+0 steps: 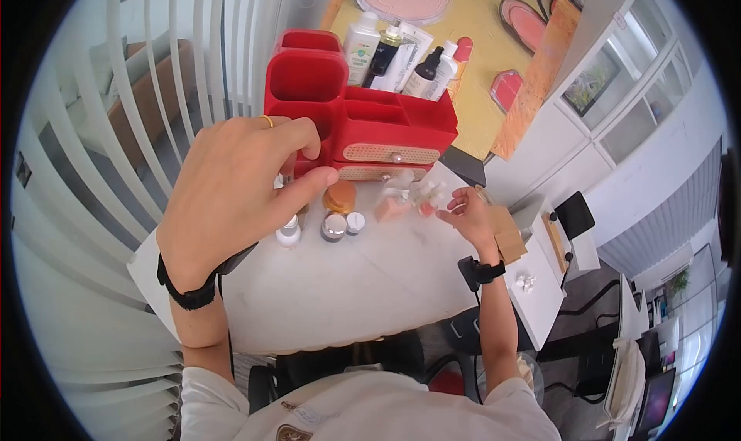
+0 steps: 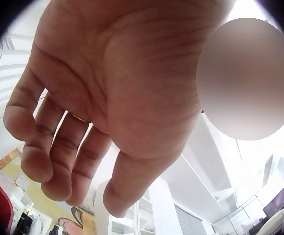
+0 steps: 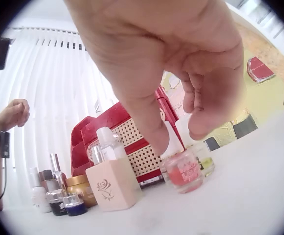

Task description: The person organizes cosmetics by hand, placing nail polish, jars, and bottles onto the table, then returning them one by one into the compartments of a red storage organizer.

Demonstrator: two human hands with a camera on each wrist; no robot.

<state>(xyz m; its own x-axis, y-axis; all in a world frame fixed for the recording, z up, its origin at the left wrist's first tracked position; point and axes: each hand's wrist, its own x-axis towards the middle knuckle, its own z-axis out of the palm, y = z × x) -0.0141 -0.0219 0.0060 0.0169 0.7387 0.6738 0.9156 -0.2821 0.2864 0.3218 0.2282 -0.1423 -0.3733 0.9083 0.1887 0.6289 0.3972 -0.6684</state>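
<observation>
Curved hands (image 1: pixel 465 219), glossy glass bottle (image 3: pixel 182 169), ribbed red organizer (image 1: pixel 397 117)

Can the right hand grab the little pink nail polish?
Probably yes. The right hand is just above the pink nail polish, thumb and fingertip close to the white caps, and nothing seems to block them.

The organizer (image 1: pixel 386 125) sits at the far side of the table (image 1: pixel 363 279), its 2 drawers (image 1: pixel 370 154) stacked, bottles (image 1: pixel 426 72) at its rear. Before it, from left to right, stand a pump bottle (image 1: pixel 289 234), 3 jars (image 1: pixel 338 198) (1 behind 2), a perfume bottle (image 3: pixel 113 185) and nail polish (image 3: pixel 183 172). Blinds (image 1: pixel 154 86) hang left; a cabinet (image 1: pixel 617 78) stands right.
</observation>
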